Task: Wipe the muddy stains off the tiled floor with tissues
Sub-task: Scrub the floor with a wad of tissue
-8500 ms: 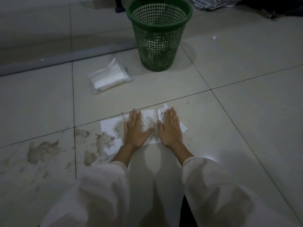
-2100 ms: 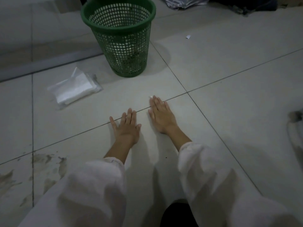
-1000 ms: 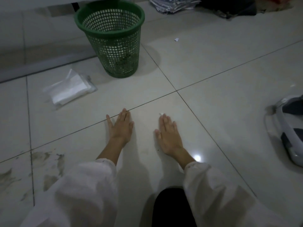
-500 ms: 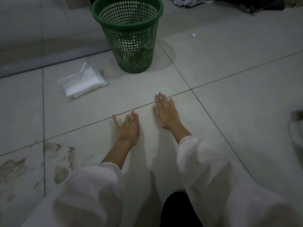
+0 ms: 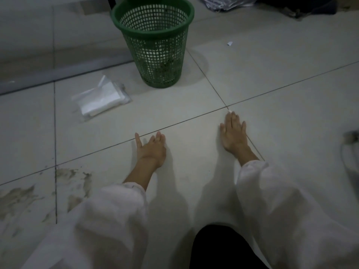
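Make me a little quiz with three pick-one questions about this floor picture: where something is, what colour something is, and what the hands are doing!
1. Where is the tissue pack?
A. left of the basket
B. inside the basket
C. under the right hand

2. What colour is the basket?
A. red
B. green
C. yellow

3. What are the hands doing?
A. gripping tissues
B. making fists
C. lying flat on the floor

Answers:
1 A, the pack lies on the tile left of the basket.
2 B, its mesh wall is green.
3 C, the left hand and right hand rest open on the tiles, holding nothing.
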